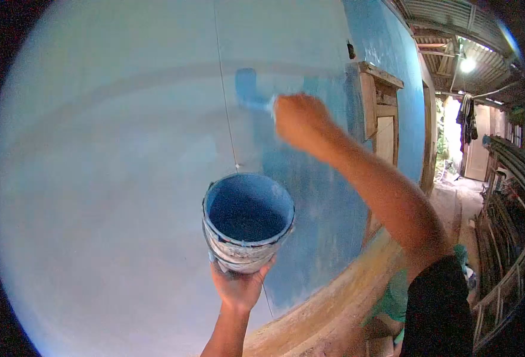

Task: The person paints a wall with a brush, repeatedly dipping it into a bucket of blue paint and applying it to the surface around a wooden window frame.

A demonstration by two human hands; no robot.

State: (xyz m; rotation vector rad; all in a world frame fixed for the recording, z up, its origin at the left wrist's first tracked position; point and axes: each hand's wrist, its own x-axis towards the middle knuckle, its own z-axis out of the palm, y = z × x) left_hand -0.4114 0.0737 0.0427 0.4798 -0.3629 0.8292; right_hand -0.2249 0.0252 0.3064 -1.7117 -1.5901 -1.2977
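Observation:
My left hand (239, 285) supports a paint bucket (239, 250) from below, its thumb and fingers around the base. Blue paint (247, 223) shows inside the bucket, whose outside is smeared with pale and dark stains. Higher up, my right hand (301, 119) is closed around a paintbrush (262, 106), blurred and blue, held against the wall. A darker blue patch of paint (246, 82) lies just above the brush. The wall (126, 178) is pale on the left and streaky blue on the right. A thin string (222, 77) hangs down it behind the bucket.
A wooden-framed opening (386, 119) is in the wall at right. Beyond it runs a passage (453, 190) under a corrugated roof (482, 30) with a lit bulb (467, 64). Stacked poles (500, 238) line the right side, and green material (393, 297) lies low behind my right arm.

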